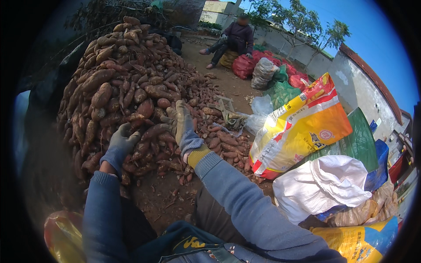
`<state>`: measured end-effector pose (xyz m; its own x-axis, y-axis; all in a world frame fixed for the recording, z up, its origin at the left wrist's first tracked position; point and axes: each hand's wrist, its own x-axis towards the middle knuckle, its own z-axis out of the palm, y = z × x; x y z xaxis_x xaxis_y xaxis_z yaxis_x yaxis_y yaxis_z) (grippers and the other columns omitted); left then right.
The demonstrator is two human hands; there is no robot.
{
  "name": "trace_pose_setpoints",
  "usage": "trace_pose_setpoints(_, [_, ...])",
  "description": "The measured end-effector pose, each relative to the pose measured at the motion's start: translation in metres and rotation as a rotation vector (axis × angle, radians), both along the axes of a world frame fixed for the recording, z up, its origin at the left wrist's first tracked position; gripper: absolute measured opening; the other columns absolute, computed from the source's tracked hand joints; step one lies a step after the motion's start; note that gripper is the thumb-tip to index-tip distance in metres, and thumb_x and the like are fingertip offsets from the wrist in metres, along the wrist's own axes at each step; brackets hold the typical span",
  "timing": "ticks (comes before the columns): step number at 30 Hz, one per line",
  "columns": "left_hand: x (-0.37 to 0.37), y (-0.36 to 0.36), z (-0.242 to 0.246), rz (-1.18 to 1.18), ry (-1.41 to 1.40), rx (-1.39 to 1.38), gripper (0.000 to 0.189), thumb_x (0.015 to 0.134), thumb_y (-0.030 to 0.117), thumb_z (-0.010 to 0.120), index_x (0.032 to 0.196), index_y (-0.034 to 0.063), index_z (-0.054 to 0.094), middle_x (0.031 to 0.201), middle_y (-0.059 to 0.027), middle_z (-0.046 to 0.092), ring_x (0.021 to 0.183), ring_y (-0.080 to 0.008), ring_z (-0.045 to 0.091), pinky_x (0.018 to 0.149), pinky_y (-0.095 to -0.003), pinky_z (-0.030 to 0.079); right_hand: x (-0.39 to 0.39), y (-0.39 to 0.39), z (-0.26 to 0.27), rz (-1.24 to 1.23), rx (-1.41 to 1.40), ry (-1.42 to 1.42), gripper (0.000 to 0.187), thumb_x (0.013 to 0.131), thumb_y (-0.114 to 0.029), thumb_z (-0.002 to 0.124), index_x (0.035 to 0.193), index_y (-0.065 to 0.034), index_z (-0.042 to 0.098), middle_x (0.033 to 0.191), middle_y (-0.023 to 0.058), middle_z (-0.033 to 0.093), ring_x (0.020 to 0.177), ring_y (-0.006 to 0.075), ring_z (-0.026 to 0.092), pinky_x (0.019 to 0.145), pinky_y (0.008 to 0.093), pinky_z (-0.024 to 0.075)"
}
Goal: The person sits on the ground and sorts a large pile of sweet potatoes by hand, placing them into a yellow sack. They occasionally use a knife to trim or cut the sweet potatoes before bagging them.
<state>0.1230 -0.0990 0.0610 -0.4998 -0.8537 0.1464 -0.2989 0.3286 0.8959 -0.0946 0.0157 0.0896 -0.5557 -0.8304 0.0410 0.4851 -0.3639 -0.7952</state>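
Observation:
A tall heap of soil-covered sweet potatoes [102, 77] rises in front of me. My left hand [124, 142], in a grey work glove, is at the near face of the heap, thumb and fingers apart with nothing seen between them. To its right my right hand [180, 122], also gloved, is raised over the heap's right side with its fingers spread. A long sweet potato [154, 131] lies between the two hands. Smaller sweet potatoes [228, 139] are strewn on the ground to the right of my right hand.
A yellow, red and white printed sack [296, 128] stands at right, with a white woven sack [320, 185] and a green sack [352, 141] beside it. A small wooden frame [225, 107] lies by the heap. Farther back, a person [238, 37] sits near filled red mesh bags [244, 66].

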Motion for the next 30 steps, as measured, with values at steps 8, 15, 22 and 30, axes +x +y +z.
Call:
trace_pose_setpoints(8, [-0.001, -0.008, -0.010, 0.030, 0.087, 0.001, 0.066, 0.093, 0.022, 0.080, 0.148, 0.0000, 0.051, 0.130, -0.0189, 0.069, 0.118, -0.0230, 0.067, 0.100, -0.0342, 0.053, 0.003, -0.006, -0.015, -0.031, 0.180, 0.272, 0.066, 0.100, -0.041, 0.068, 0.156, -0.0175, 0.042, 0.133, 0.0104, 0.063, 0.097, 0.0276, 0.070, 0.072, 0.0432, 0.0633])
trace_pose_setpoints(15, [0.001, 0.003, 0.017, -0.040, -0.208, -0.086, 0.051, 0.094, 0.016, 0.074, 0.141, 0.0022, 0.060, 0.127, -0.0136, 0.072, 0.119, -0.0225, 0.067, 0.103, -0.0333, 0.052, 0.025, 0.006, -0.001, 0.969, 0.288, 0.560, 0.057, 0.100, -0.033, 0.071, 0.146, -0.0026, 0.053, 0.120, 0.0142, 0.072, 0.108, 0.0209, 0.071, 0.089, 0.0382, 0.0598])
trace_pose_setpoints(22, [0.008, 0.034, 0.044, -0.494, 0.414, 0.419, 0.037, 0.099, 0.025, 0.069, 0.128, 0.0014, 0.070, 0.120, -0.0125, 0.075, 0.108, -0.0233, 0.071, 0.095, -0.0315, 0.055, 0.032, 0.019, 0.028, 0.446, 0.580, 1.076, 0.057, 0.104, -0.038, 0.065, 0.146, -0.0011, 0.053, 0.136, 0.0158, 0.066, 0.115, 0.0275, 0.069, 0.095, 0.0412, 0.0598])
trace_pose_setpoints(30, [0.013, 0.043, 0.037, -0.841, -0.527, -0.034, 0.042, 0.097, 0.026, 0.071, 0.131, 0.0012, 0.068, 0.120, -0.0144, 0.074, 0.103, -0.0241, 0.072, 0.096, -0.0338, 0.056, 0.019, 0.010, 0.020, 0.267, 0.048, 0.103, 0.048, 0.104, -0.038, 0.063, 0.143, -0.0097, 0.060, 0.126, 0.0112, 0.072, 0.116, 0.0220, 0.069, 0.092, 0.0418, 0.0585])
